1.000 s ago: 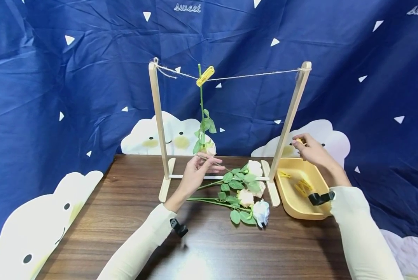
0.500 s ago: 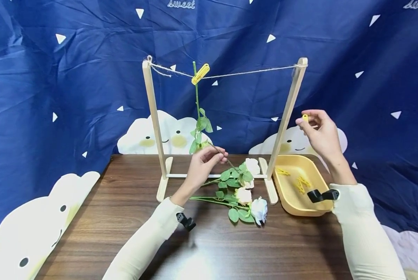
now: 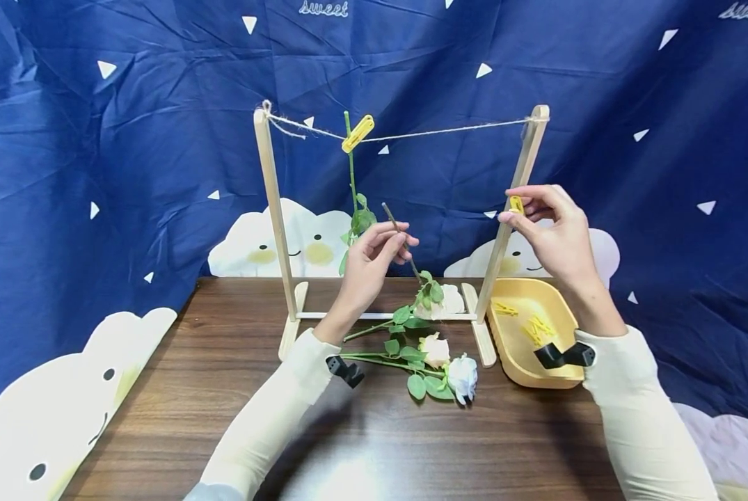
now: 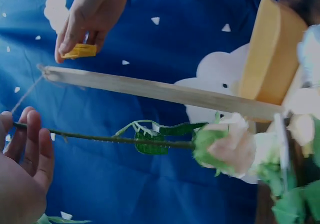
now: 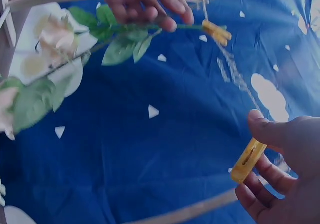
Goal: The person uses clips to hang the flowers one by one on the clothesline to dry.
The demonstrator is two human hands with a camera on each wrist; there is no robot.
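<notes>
My left hand pinches the stem of a pale pink rose, whose bloom hangs downward just above the other flowers. Between thumb and fingers of my right hand is a yellow clothespin, held beside the right post of the wooden frame. A twine line runs between the posts. Clipped to it by another yellow clothespin, a rose hangs head down on the left; in the head view my left hand hides its bloom.
On the brown table lie several roses, among them a bluish-white one and a cream one. A yellow tray with several clothespins stands right of the frame. Behind hangs a blue cloth.
My left hand has risen, lifting the rose so its stem points up and its bloom down. My right hand has come up from above the tray with the clothespin, then moved left toward the post.
</notes>
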